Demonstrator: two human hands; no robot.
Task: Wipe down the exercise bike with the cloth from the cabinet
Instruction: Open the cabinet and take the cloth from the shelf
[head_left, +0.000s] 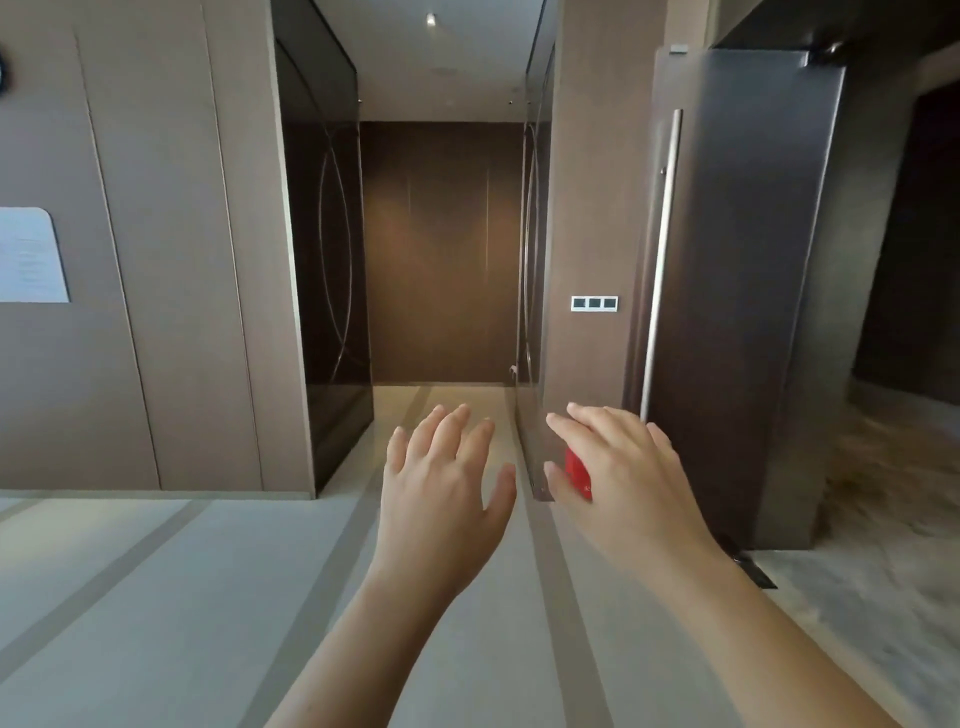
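— In the mouth of a corridor, seen from the head camera: how do the hands lie?

— Both reach forward over the pale striped floor (156, 597). The left hand (441, 478) is splayed, its fingers spread and nearly straight, and it holds nothing.

— And the other?

— The right hand (618, 478) has its fingers stretched out and spread too. A small red thing (577, 470) shows under its palm, just beside the thumb. Whether the thumb clamps it, I cannot tell.

— What is it?

— The hand hides most of it, so I cannot tell.

— What stands around?

— On the right is a tall steel door (748, 260) with a long upright bar handle (662, 260). Left of it, a white switch plate (594, 303) sits on a brown wall. A pale notice (31, 254) hangs on the left wall, and a dark glass panel (322, 234) lines the corridor's left side.
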